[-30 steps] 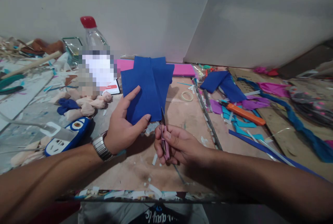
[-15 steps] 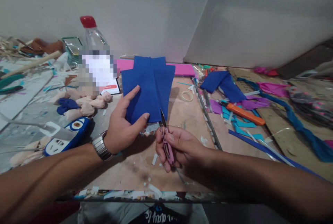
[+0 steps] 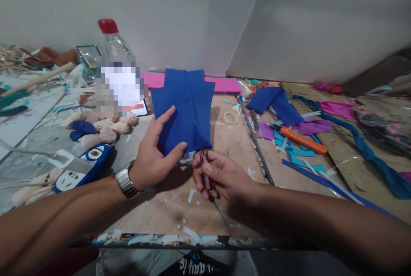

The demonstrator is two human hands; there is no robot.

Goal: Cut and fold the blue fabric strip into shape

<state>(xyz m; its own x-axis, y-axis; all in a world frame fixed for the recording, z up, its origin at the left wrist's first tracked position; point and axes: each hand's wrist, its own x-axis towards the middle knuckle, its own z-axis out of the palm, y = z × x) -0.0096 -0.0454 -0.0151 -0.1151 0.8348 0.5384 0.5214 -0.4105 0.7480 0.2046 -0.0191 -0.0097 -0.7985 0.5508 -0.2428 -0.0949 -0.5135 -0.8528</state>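
Blue sheets [image 3: 186, 117] sit in the middle of my head view, over the table [image 3: 237, 152]. My left hand [image 3: 150, 160] has its thumb and pointing finger on top of them; its other fingers are hidden, so I can't tell if it pinches. My right hand [image 3: 223, 175] is closed around small pink scissors [image 3: 206, 173], tips at the sheets' bottom edge. An orange tool [image 3: 302, 140] lies off to the right.

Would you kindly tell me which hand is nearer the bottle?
Left: the left hand is in front of the bottle, rightward; the right hand is farther right.
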